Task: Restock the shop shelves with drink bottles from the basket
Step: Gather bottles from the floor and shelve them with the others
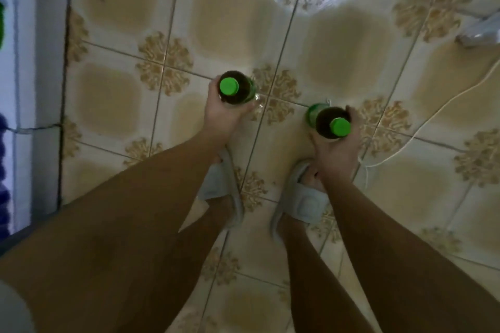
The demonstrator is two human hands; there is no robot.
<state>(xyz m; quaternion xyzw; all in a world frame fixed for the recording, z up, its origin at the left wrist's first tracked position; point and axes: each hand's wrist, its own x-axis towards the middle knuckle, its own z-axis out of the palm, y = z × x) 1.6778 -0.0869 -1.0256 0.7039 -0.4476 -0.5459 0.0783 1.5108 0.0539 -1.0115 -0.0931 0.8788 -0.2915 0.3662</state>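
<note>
I look straight down at the floor. My left hand (220,113) grips a dark drink bottle (238,92) with a bright green cap, held upright so I see its top. My right hand (336,150) grips a second dark bottle (326,121) with a green cap and green label, also upright. Both bottles hang above the tiled floor, in front of my feet. Neither the basket nor the shelf boards show in this view.
Beige patterned floor tiles (232,24) fill the view. My feet wear grey slippers (300,197). A white cable (433,116) runs across the floor at the right. A white unit's edge (40,89) stands along the left, with green and blue items behind it.
</note>
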